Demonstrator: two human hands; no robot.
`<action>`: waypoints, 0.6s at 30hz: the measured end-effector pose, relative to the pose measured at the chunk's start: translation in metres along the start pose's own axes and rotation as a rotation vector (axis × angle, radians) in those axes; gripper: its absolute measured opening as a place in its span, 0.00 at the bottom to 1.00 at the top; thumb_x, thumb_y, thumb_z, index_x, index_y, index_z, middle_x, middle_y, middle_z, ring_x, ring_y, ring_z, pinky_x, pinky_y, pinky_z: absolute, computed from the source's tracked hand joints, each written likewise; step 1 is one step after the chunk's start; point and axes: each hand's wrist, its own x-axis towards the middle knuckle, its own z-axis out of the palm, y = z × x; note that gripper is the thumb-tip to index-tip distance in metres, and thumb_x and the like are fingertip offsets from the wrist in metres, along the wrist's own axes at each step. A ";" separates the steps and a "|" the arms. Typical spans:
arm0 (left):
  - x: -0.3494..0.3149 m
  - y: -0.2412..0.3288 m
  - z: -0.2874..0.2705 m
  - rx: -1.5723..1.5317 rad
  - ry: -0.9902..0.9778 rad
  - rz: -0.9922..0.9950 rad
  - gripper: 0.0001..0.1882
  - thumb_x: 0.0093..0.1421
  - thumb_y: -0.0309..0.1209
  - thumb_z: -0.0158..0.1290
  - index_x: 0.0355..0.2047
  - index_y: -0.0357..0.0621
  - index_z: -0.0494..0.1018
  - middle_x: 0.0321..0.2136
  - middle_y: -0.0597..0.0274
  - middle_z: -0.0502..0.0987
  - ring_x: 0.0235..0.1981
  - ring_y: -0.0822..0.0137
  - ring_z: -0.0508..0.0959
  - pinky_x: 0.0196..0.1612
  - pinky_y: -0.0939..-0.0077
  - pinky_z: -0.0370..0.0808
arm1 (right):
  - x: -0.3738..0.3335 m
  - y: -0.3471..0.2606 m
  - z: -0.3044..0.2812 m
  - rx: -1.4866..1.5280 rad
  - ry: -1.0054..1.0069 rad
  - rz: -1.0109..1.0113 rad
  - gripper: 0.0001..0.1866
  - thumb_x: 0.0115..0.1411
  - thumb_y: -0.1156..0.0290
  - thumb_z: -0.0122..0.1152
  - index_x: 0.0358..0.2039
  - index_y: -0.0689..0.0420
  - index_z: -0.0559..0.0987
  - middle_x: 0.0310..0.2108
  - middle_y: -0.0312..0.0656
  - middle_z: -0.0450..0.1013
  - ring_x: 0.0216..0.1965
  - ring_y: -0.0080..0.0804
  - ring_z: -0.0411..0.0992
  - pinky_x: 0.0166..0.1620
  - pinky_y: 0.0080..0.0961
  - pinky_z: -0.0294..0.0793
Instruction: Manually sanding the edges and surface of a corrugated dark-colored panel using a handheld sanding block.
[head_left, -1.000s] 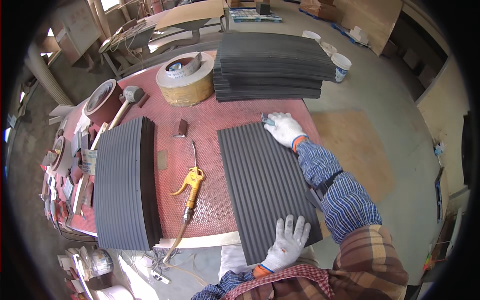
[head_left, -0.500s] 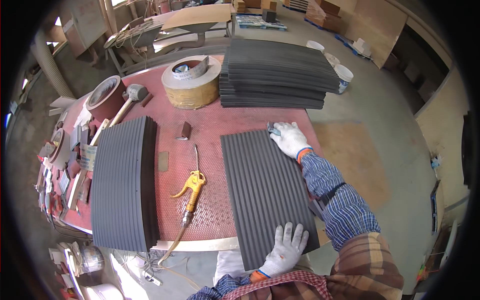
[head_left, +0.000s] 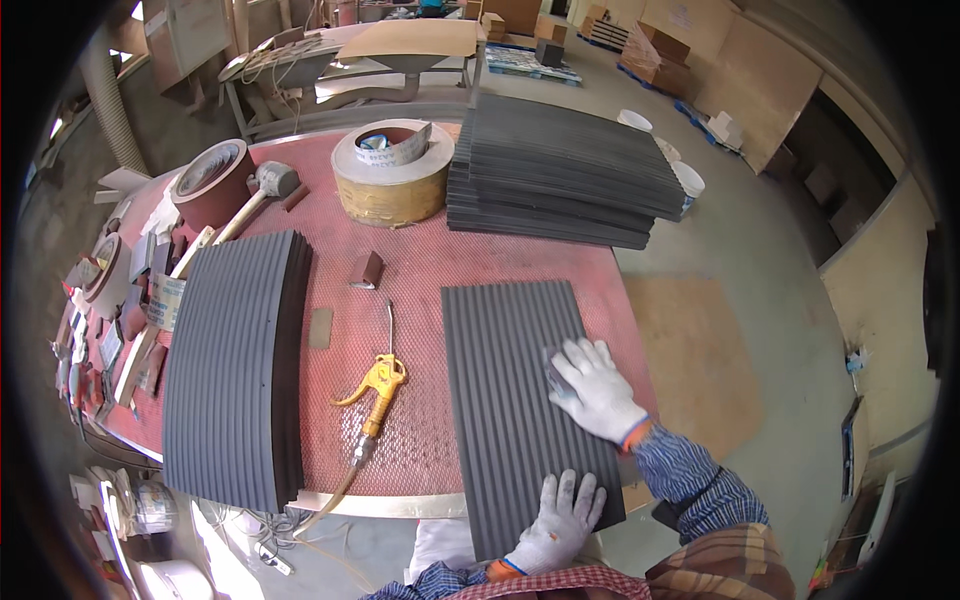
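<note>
A dark grey ribbed panel [head_left: 515, 400] lies in front of me, its near end reaching past the table's front edge. My left hand [head_left: 558, 522], in a white glove, rests flat on the panel's near end with fingers spread and nothing held. Higher up, at the panel's right side, my gloved right hand [head_left: 598, 388] presses down on the ribs. A small grey piece of sandpaper [head_left: 556, 372] pokes out from under its fingers; the rest is hidden by the glove. To the left of the panel lies a yellow air blow gun [head_left: 380, 390] with its hose.
The red mesh-topped table [head_left: 420, 260] carries a stack of ribbed panels [head_left: 240, 370] on the left and another stack [head_left: 560, 170] at the back. Abrasive rolls [head_left: 390, 195], a mallet [head_left: 272, 182] and a brown sanding block [head_left: 367, 270] also lie there. Buckets [head_left: 688, 182] stand behind.
My right hand has slid from the panel's far right corner toward me, to about mid-length, keeping the sandpaper. My left hand stays on the near end. The view has shifted slightly.
</note>
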 end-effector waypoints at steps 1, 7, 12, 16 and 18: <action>0.000 0.000 -0.001 0.030 0.001 0.036 0.33 0.62 0.33 0.49 0.68 0.38 0.60 0.64 0.43 0.65 0.60 0.35 0.68 0.61 0.31 0.66 | 0.018 0.007 0.003 0.044 0.011 -0.061 0.33 0.65 0.51 0.57 0.64 0.59 0.68 0.67 0.53 0.62 0.71 0.52 0.54 0.72 0.56 0.46; 0.004 0.004 0.010 -0.057 0.150 0.025 0.31 0.62 0.32 0.48 0.66 0.36 0.63 0.62 0.42 0.67 0.59 0.35 0.68 0.60 0.31 0.66 | 0.134 0.038 0.010 0.030 0.093 0.036 0.27 0.69 0.53 0.49 0.60 0.59 0.72 0.68 0.50 0.63 0.68 0.46 0.59 0.70 0.50 0.51; 0.002 -0.005 0.007 0.004 0.012 0.019 0.33 0.64 0.33 0.46 0.69 0.37 0.58 0.65 0.41 0.64 0.62 0.34 0.67 0.63 0.30 0.63 | 0.089 -0.007 0.016 -0.007 0.081 -0.173 0.27 0.67 0.53 0.52 0.59 0.59 0.74 0.66 0.51 0.66 0.66 0.47 0.62 0.70 0.52 0.52; 0.005 -0.005 0.004 0.001 -0.075 0.052 0.34 0.65 0.33 0.46 0.70 0.37 0.56 0.67 0.40 0.62 0.64 0.33 0.64 0.64 0.29 0.60 | -0.007 -0.060 0.019 0.113 0.058 -0.349 0.30 0.64 0.53 0.58 0.60 0.60 0.73 0.65 0.53 0.67 0.68 0.51 0.60 0.72 0.55 0.48; 0.003 -0.005 0.005 0.010 -0.066 0.087 0.33 0.65 0.34 0.45 0.69 0.37 0.58 0.66 0.41 0.63 0.64 0.33 0.65 0.63 0.28 0.61 | -0.004 -0.067 0.013 0.098 -0.004 -0.371 0.30 0.66 0.51 0.56 0.61 0.60 0.72 0.65 0.54 0.66 0.68 0.51 0.61 0.71 0.55 0.49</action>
